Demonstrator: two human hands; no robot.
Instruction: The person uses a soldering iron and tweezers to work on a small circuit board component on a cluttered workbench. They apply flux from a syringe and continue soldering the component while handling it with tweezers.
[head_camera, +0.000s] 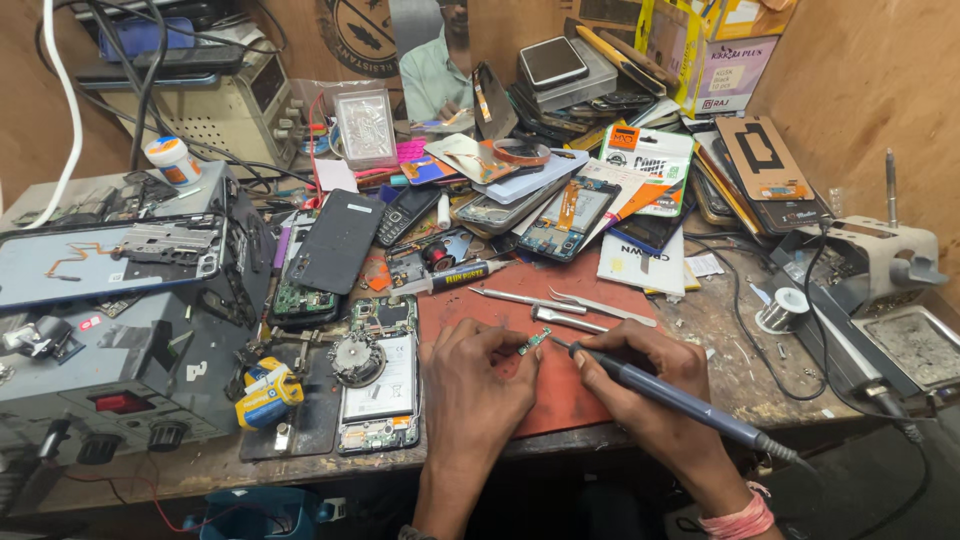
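At the far left of the bench sits a grey metal box (120, 370) with a phone back (105, 262) lying on top of it, and just to its right a small yellow tape roll (265, 393). Next comes an opened phone (380, 385), face down with its battery and green boards showing. Beside it, on the red mat (590, 300), the left hand (480, 375) pinches a tiny circuit board (533, 343) between its fingertips, closed tight on it; the piece is narrow, green, with small metal contacts, held just above the mat. The right hand (640, 385) is wrapped firmly around a dark soldering iron (670, 395), its tip just beside the little board. Tweezers (560, 300) lie above them, and a solder spool (782, 310) sits farther right.
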